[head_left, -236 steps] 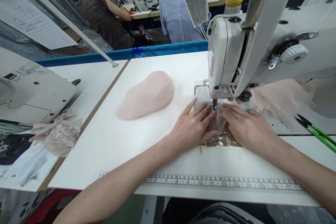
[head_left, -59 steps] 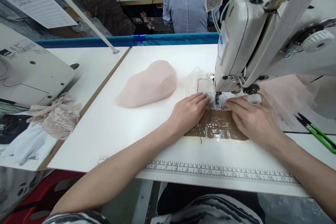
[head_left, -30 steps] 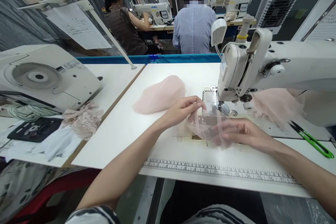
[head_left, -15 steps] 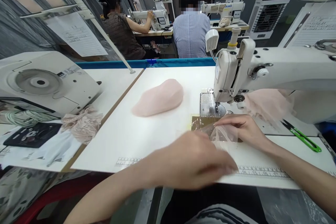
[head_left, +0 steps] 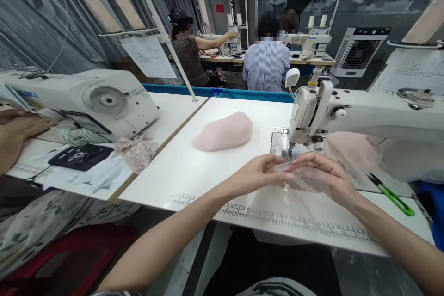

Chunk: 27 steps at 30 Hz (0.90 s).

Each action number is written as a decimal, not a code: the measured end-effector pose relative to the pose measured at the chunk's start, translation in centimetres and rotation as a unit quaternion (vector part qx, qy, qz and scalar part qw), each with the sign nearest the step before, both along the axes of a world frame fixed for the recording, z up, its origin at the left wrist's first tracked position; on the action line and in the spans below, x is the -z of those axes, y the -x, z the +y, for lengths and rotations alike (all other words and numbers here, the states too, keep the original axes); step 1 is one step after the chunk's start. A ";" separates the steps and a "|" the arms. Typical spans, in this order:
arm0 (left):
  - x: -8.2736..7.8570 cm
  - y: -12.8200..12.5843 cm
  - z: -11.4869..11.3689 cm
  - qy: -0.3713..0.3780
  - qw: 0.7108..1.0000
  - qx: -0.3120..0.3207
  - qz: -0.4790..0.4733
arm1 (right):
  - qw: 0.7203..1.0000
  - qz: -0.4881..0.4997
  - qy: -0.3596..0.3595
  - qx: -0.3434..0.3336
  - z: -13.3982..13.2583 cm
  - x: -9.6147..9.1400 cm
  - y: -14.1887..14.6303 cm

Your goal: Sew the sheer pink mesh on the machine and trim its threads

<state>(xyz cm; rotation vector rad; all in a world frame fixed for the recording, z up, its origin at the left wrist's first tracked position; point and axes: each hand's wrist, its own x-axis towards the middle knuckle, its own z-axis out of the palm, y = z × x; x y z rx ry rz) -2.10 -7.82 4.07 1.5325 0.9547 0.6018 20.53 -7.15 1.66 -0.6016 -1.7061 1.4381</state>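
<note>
A piece of sheer, pale fabric is stretched between my two hands, just in front of the sewing machine's needle area. My left hand pinches its left end between thumb and fingers. Its upper edge is in the fingers of my right hand, and the rest drapes toward the table's front edge. Close behind the hands are the presser foot and metal needle plate of the white sewing machine. A pale pink sheer piece lies flat to the left of the machine.
Green thread snips lie at the right, near more pink fabric under the machine arm. At left stand a second machine and a bundle of pinkish strips. A co-worker's hand shows far left. Two people sit at machines ahead.
My left hand has swung back and up from the table's front to the fabric and now grips it beside my right hand. The fabric is spread wider. The camera view has shifted left.
</note>
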 end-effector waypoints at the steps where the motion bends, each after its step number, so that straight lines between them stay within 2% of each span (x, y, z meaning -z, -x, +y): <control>1: 0.1 -0.3 0.2 0.036 0.999 0.014 -0.030 | 1.000 0.001 -0.004 0.008 -0.1 -0.1 -0.1; 4: 0.1 -1.0 0.3 0.087 0.992 0.026 -0.091 | 0.999 0.018 0.000 0.028 -0.5 -0.4 -0.3; 8: 0.4 -1.3 0.0 0.091 0.989 0.012 -0.113 | 0.997 0.043 0.038 0.053 -1.5 -0.3 -0.4; 12: 0.8 -1.3 0.0 0.100 0.988 -0.012 -0.118 | 0.986 0.007 0.037 0.161 -3.3 0.2 0.0; 14: 1.0 -1.2 0.1 0.111 0.987 -0.014 -0.115 | 0.979 -0.012 0.062 0.194 -4.5 0.5 0.2; 19: 1.4 -0.6 0.8 0.122 0.983 0.003 -0.133 | 0.965 -0.025 0.160 0.205 -6.7 1.9 0.2; 22: 1.6 -0.3 1.0 0.126 0.983 0.011 -0.134 | 0.959 -0.022 0.184 0.214 -7.3 2.6 0.2; 27: 1.6 -0.3 1.4 0.155 0.977 0.010 -0.145 | 0.953 0.000 0.214 0.213 -8.1 2.7 0.7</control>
